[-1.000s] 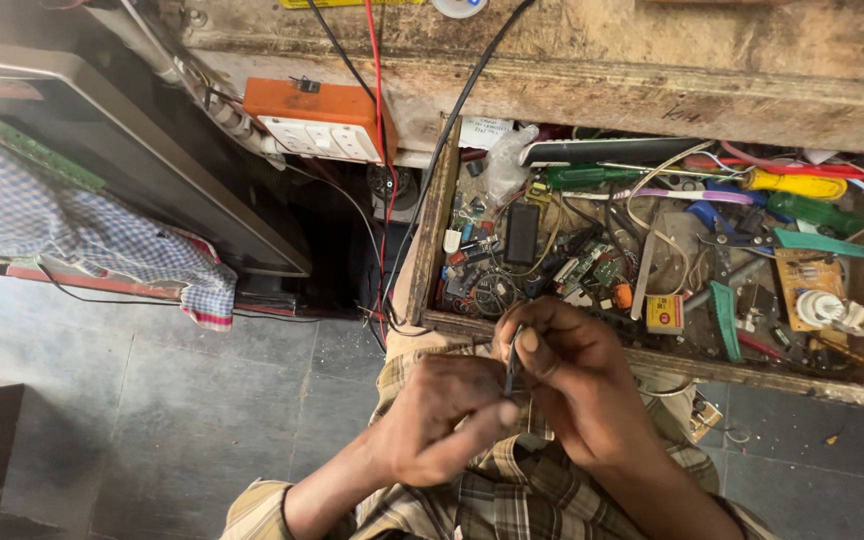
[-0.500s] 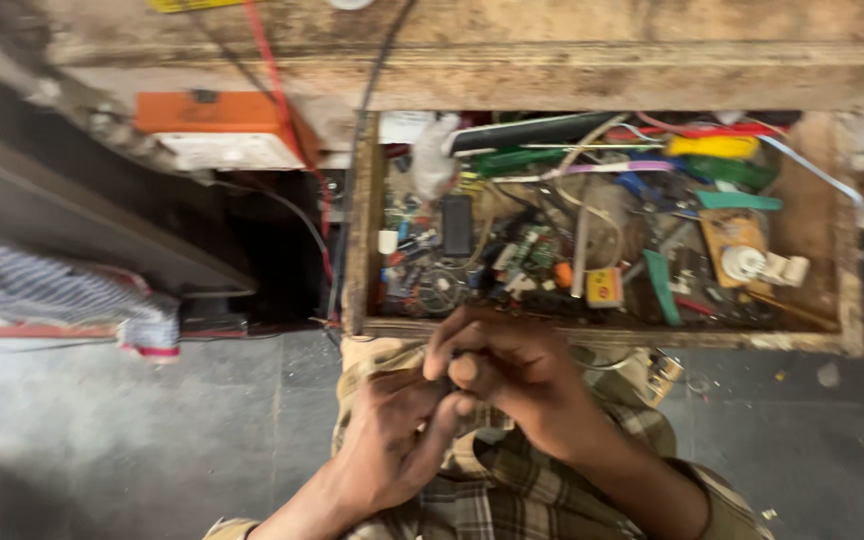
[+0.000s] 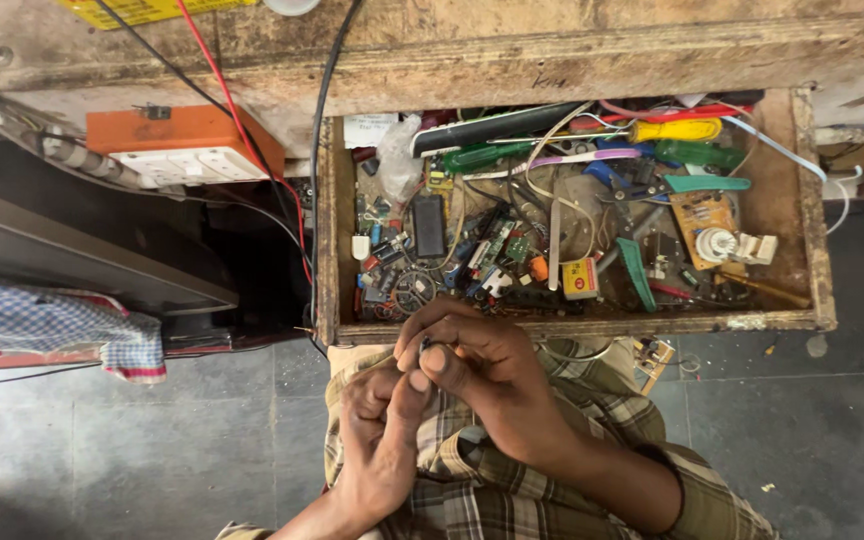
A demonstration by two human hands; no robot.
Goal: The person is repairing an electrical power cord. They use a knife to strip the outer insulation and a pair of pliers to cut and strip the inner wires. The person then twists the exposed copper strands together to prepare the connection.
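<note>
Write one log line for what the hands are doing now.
left hand: pinching small part | right hand: pinching same part | place: above lap, before open drawer

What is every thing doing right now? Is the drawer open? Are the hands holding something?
Wooden drawer: pulled open, crammed with tools and parts.
Left hand: fingers curled, thumb pressed up against the right hand.
Right hand: fingers pinched on a small dark part, too tiny to identify.
Yellow-handled screwdriver: lying flat in the drawer.
Orange switch box: sitting beside the drawer, wires running past.
Checked cloth: draped, hanging.
</note>
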